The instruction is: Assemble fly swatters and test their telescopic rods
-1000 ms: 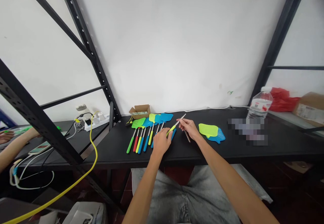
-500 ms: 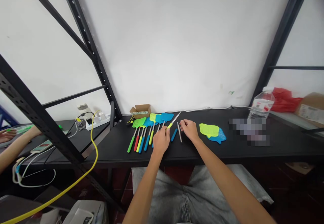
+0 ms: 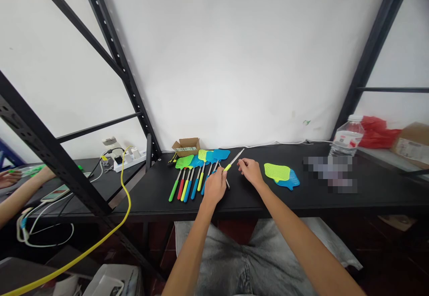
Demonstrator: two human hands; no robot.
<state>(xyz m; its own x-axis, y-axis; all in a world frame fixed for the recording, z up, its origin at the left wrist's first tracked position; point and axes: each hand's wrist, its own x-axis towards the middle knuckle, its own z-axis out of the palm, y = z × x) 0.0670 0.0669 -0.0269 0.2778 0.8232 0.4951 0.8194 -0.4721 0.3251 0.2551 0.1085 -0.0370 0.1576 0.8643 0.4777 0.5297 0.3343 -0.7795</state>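
Observation:
My left hand [image 3: 215, 185] is closed around the yellow-green handle [image 3: 228, 167] of a metal rod that points up and to the right. No swatter head shows at the rod's tip. To its right, my right hand [image 3: 250, 169] hovers over the table with curled fingers; whether anything small is in them is hidden. A loose metal rod [image 3: 228, 184] with a dark end lies partly behind my left hand. Left of that hand, several fly swatters [image 3: 200, 181] lie in a row, with green, red, yellow and blue handles. Right of my right hand lie a yellow-green swatter head [image 3: 276, 171] and a blue swatter head [image 3: 291, 180], overlapping.
A small open cardboard box [image 3: 186, 147] stands by the wall. At the right are a plastic bottle [image 3: 347, 135], a red bag [image 3: 378, 131] and a blurred patch. Black shelf posts [image 3: 130, 86] frame the table. Another person's arm [image 3: 27, 193] reaches in at far left, near a yellow cable [image 3: 124, 189].
The rod in my left hand has shifted slightly right. The loose rod has moved left, beside my left hand, and the loose blue handle is no longer plainly visible. My right hand has barely moved.

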